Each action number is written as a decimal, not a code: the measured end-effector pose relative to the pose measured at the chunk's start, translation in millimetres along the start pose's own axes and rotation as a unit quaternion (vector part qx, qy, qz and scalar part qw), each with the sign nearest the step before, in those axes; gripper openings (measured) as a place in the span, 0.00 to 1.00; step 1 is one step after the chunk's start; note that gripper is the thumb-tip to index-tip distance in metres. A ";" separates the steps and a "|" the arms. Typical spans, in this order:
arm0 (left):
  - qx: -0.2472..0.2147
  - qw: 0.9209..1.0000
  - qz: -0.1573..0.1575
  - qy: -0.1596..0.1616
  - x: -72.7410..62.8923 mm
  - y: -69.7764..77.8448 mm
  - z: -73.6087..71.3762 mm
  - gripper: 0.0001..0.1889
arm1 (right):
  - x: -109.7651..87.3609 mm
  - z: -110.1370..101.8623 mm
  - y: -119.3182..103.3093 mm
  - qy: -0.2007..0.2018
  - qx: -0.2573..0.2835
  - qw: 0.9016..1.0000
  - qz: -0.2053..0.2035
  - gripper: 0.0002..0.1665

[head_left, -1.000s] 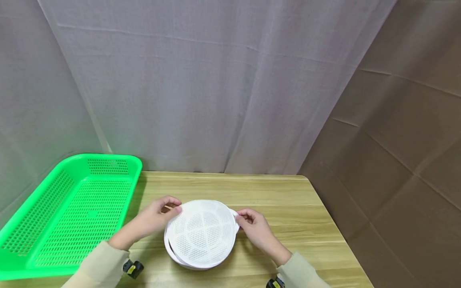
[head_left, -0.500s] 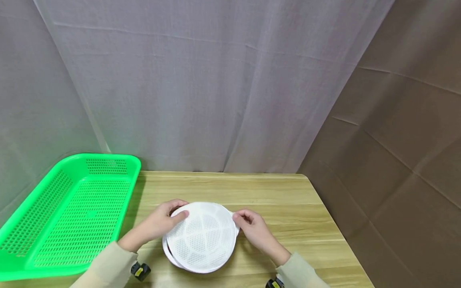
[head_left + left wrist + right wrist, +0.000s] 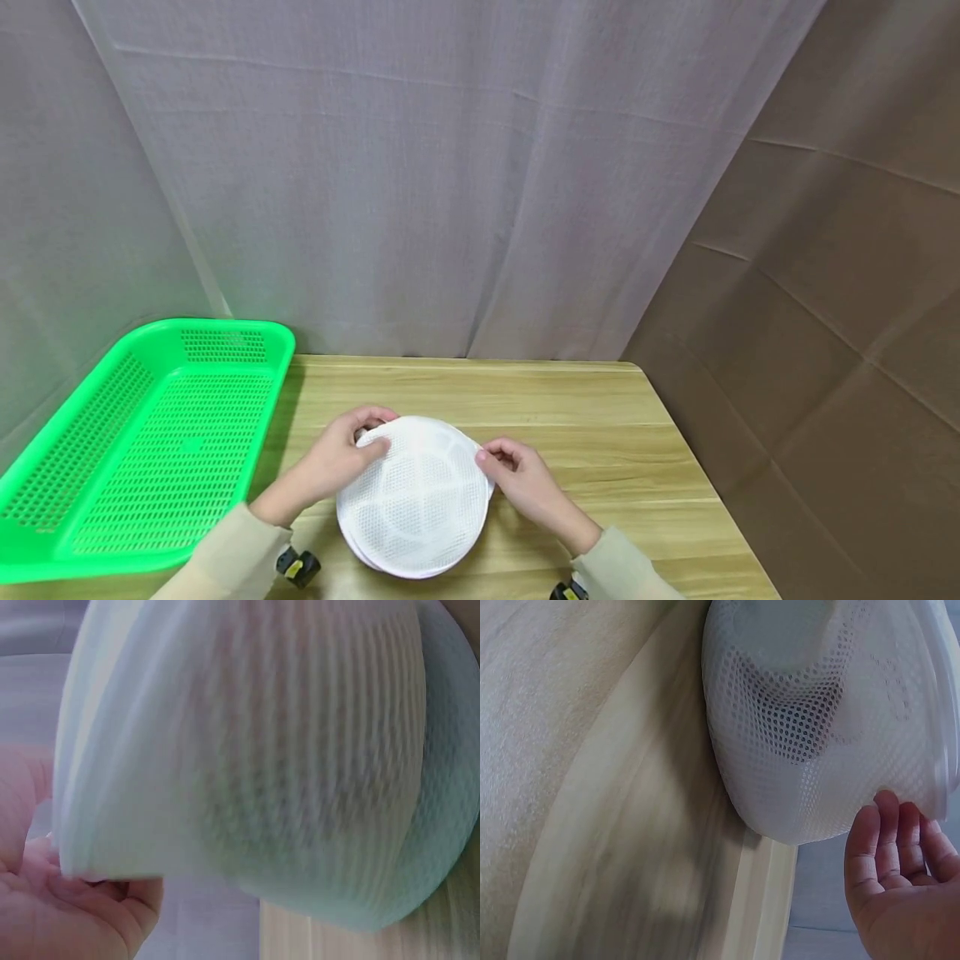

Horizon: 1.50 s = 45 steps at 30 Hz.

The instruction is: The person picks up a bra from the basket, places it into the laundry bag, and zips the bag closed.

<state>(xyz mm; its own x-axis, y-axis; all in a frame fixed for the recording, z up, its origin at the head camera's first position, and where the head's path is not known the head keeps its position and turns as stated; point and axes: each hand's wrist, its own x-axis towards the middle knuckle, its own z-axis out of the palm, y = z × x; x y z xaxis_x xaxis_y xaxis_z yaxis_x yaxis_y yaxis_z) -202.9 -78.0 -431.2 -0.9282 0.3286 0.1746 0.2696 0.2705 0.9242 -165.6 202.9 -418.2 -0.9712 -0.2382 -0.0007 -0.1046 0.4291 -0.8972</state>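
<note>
Jointly holding a white perforated colander [image 3: 412, 500]
Left hand [image 3: 337, 457] is gripping one side, right hand [image 3: 528, 482] narrowly pinching the other.

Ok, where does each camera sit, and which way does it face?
Head: worn on the head, facing forward and down at the white mesh stack, green basket and table; left hand, right hand and sleeves show.
Left wrist: worn there, facing the stack up close; the left hand shows partly, lower left.
Right wrist: worn there, facing the stack and table; the right hand shows, lower right.
Shared by both wrist views: stack and table.
</note>
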 end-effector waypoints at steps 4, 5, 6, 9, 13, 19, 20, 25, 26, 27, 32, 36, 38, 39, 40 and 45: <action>-0.013 0.999 0.006 0.031 0.8 3.5 1.1 0.14 | -0.4 0.0 -0.5 -0.009 0.008 1.000 -0.015 0.10; -0.014 0.999 0.007 0.034 0.9 4.0 1.2 0.14 | -0.5 -0.1 -0.8 -0.010 0.008 1.000 -0.016 0.10; -0.013 0.999 0.006 0.036 1.0 5.0 1.3 0.14 | -0.6 -0.1 -0.9 -0.009 0.007 1.000 -0.018 0.10; -0.008 0.999 0.008 0.030 0.5 8.1 1.9 0.14 | -0.8 -0.1 -3.3 -0.005 0.003 1.000 -0.019 0.10; -0.002 1.000 0.021 0.013 -0.4 11.8 3.4 0.14 | 0.2 0.9 -9.0 0.002 -0.001 1.000 -0.022 0.10; 0.007 0.999 0.048 -0.019 -1.6 15.6 7.1 0.13 | 3.0 4.5 -16.9 -0.001 0.006 1.000 -0.030 0.11; 0.008 0.998 0.051 -0.023 -1.7 16.0 7.8 0.13 | 3.3 5.4 -17.9 -0.004 0.009 0.999 -0.031 0.12; 0.016 0.997 0.063 -0.042 -2.0 18.5 11.5 0.13 | 4.8 11.9 -24.4 -0.018 0.018 0.999 -0.041 0.12; 0.019 0.997 0.066 -0.045 -2.2 19.2 12.2 0.13 | 4.9 13.3 -26.2 -0.021 0.017 0.999 -0.044 0.12; 0.023 0.996 0.070 -0.048 -2.3 19.8 12.8 0.14 | 4.9 14.5 -27.8 -0.023 0.015 0.998 -0.049 0.12; 0.034 0.995 0.078 -0.059 -3.1 21.1 14.9 0.15 | 5.3 19.7 -31.9 -0.030 0.019 0.998 -0.055 0.13; 0.038 0.995 0.071 -0.065 -3.5 20.3 16.0 0.16 | 10.9 24.3 -19.6 -0.030 0.047 0.998 -0.034 0.17; 0.042 0.995 0.069 -0.066 -3.5 19.6 16.6 0.16 | 15.2 26.7 -10.6 -0.029 0.054 0.998 -0.028 0.18; 0.043 0.995 0.066 -0.067 -3.3 19.0 16.8 0.16 | 17.4 28.1 -6.1 -0.032 0.052 0.998 -0.029 0.18; 0.044 0.995 0.065 -0.068 -3.3 18.7 16.9 0.16 | 19.3 29.1 -2.0 -0.034 0.050 0.998 -0.027 0.17; 0.042 0.995 0.063 -0.070 -2.7 17.4 17.7 0.15 | 21.9 30.6 3.0 -0.059 0.043 0.997 -0.034 0.15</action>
<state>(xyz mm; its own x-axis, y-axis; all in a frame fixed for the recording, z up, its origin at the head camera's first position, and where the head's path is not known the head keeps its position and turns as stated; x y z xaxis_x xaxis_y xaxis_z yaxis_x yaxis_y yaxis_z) -191.2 -58.2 -421.6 -0.8418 0.4869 0.2329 0.4082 0.2921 0.8649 -180.6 172.3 -434.5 -0.9301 -0.3670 0.0149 -0.1462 0.3327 -0.9316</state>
